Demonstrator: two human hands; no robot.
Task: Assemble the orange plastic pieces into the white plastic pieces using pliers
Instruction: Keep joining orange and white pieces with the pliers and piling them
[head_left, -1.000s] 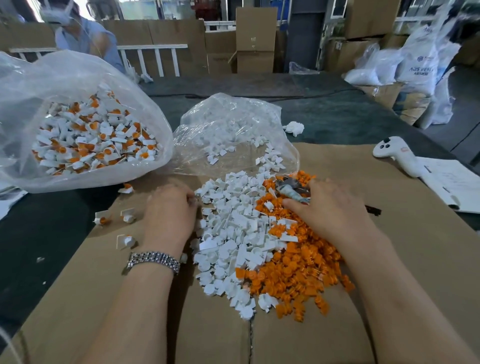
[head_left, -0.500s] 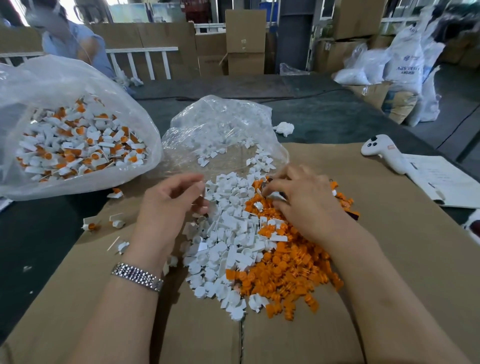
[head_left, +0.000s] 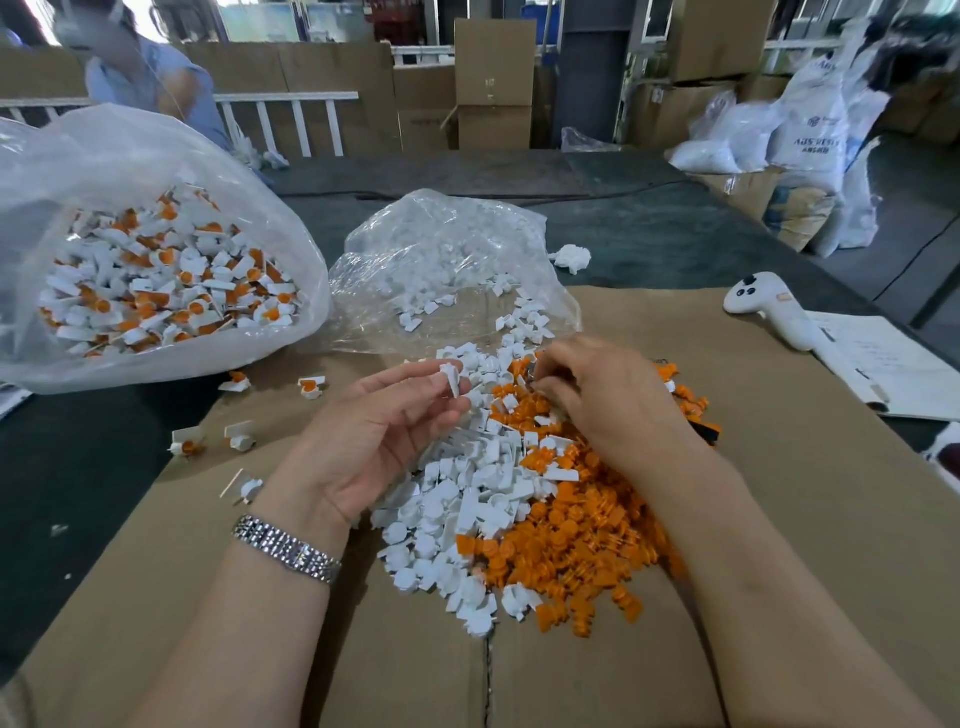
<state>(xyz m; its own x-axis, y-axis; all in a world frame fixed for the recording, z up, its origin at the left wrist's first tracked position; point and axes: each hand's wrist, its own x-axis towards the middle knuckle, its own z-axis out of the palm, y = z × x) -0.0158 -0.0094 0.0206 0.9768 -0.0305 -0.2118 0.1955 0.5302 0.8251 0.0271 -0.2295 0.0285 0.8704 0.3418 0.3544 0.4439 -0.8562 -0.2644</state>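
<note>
The fingers (head_left: 415, 371) of the left hand (head_left: 374, 441) are curled upward, palm up, and pinch one white plastic piece (head_left: 451, 378) between thumb and fingertips, just above the left edge of the heap. The right hand (head_left: 613, 405) lies palm down on the far side of the heap, its fingers bent and pinching at something small at their tips; what it holds cannot be made out, though a dark handle end (head_left: 706, 434) shows at the hand's right side.

The cardboard sheet (head_left: 805, 519) lies under the heap and spreads out on all sides of it. Left of the heap and further back sits a large clear bag (head_left: 130, 156) filled with assembled white-and-orange parts (head_left: 166, 280). Directly behind the heap, touching its far edge, lies a smaller clear bag (head_left: 457, 249) with a few white pieces inside. The heap itself has two halves side by side: white plastic pieces (head_left: 467, 509) to the left, orange plastic pieces (head_left: 582, 540) to the right. Right of the heap, well apart, a white handheld controller (head_left: 769, 312) rests on a sheet of paper (head_left: 893, 369). A metal wristwatch (head_left: 288, 548) circles the left wrist, near the heap's left side. A few assembled parts (head_left: 310, 387) lie scattered left of the heap.
</note>
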